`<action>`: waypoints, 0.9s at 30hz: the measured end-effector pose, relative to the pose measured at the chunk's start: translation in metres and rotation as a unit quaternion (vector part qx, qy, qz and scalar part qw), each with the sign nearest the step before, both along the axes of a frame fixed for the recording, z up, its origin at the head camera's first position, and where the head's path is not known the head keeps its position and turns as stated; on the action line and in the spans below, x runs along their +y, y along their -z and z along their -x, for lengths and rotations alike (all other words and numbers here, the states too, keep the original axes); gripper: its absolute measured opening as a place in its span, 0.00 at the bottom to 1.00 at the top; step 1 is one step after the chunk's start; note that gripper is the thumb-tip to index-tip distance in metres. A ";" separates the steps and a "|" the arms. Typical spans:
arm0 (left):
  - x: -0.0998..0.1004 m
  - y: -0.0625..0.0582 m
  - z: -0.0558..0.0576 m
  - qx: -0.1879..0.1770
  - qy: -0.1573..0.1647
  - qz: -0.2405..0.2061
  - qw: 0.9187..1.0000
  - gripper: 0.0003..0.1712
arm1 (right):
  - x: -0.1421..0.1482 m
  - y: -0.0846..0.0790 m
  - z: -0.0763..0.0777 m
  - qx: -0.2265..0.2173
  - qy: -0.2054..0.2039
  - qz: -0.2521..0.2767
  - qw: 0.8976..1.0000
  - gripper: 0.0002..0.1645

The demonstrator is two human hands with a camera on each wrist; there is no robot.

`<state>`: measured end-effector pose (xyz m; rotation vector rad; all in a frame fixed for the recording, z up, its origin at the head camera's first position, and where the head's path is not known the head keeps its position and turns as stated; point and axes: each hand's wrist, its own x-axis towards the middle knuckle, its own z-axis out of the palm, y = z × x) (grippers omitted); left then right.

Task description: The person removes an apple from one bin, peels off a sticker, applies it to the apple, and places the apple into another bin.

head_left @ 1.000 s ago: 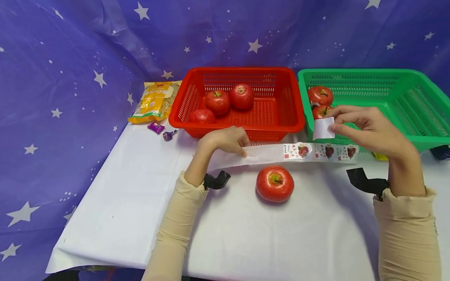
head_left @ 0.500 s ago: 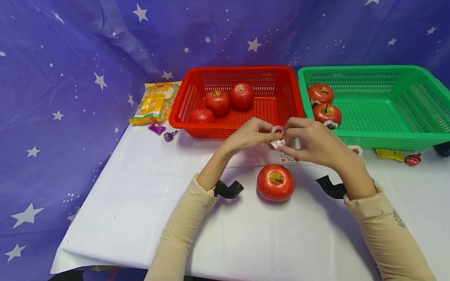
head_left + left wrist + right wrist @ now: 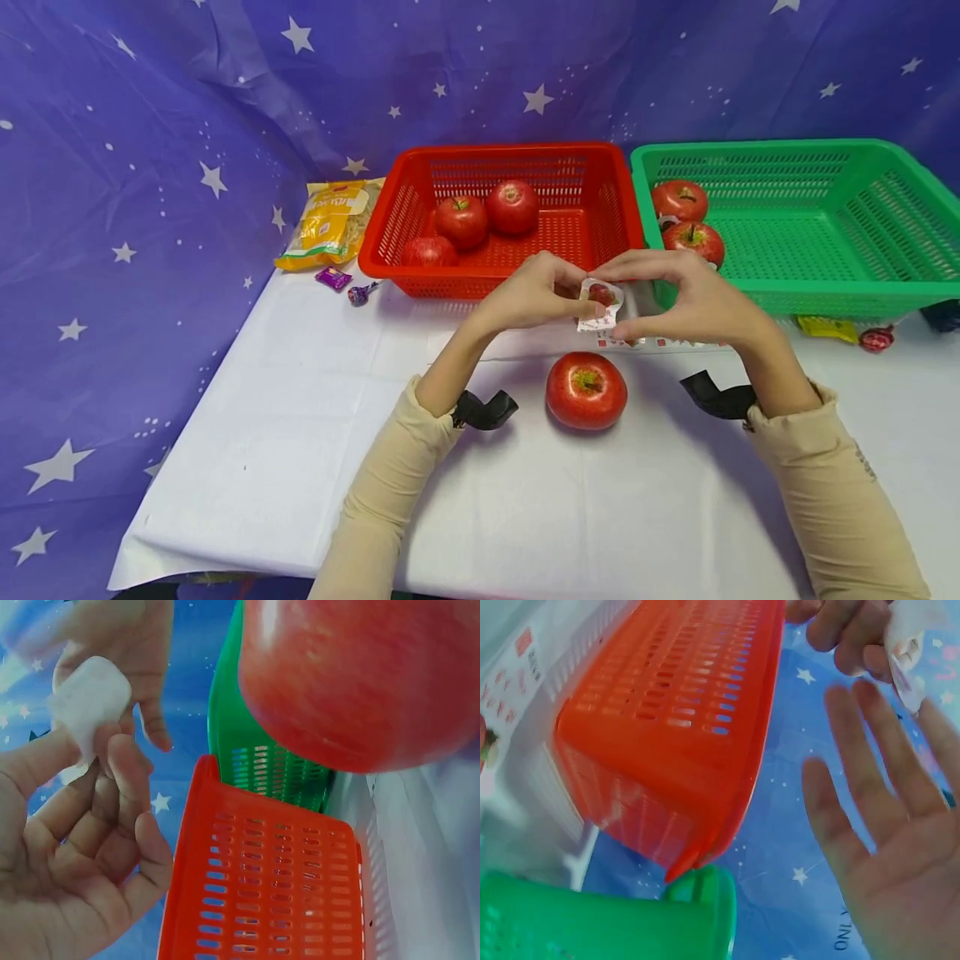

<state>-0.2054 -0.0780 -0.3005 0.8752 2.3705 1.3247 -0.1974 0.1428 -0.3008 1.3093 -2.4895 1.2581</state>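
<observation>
In the head view my left hand [image 3: 528, 293] pinches a small label [image 3: 602, 293] printed with a red apple, between thumb and fingers. My right hand [image 3: 701, 298] is beside it with thumb and fingers apart; a fingertip is close to the label's top edge, and whether it touches cannot be told. Spread, fairly straight fingers [image 3: 889, 761] show in the right wrist view. The label's pale back [image 3: 94, 686] faces the left wrist camera. Below the hands a red apple [image 3: 587, 392] sits on the white cloth. Behind it lies a label strip [image 3: 510, 343], partly covered by the hands.
A red basket [image 3: 517, 272] holds three apples. Right of it, a green basket [image 3: 832, 287] contains two apples bearing labels. On the left are a yellow bag [image 3: 330, 221], a purple candy [image 3: 333, 277] and a lollipop [image 3: 360, 293]. A yellow wrapper [image 3: 827, 328] lies by the green basket.
The right hand came left to meet the left hand, which left the strip and moved right. The label passed from right-hand fingers to the left hand; the right fingers then spread.
</observation>
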 end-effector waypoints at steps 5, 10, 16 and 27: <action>0.000 0.000 -0.002 0.004 0.011 0.014 1.000 0.13 | -0.006 -0.002 -0.001 0.077 0.020 0.080 0.994 0.16; -0.007 -0.004 -0.026 0.079 0.000 0.146 0.986 0.34 | 0.002 -0.010 -0.001 0.001 0.014 0.247 0.969 0.10; 0.010 0.010 -0.063 0.179 0.133 0.334 0.916 0.55 | 0.005 -0.019 -0.005 -0.059 0.045 0.284 0.956 0.17; -0.013 0.047 -0.009 0.042 0.140 0.173 0.974 0.46 | -0.011 -0.008 -0.014 -0.013 0.024 0.003 1.000 0.23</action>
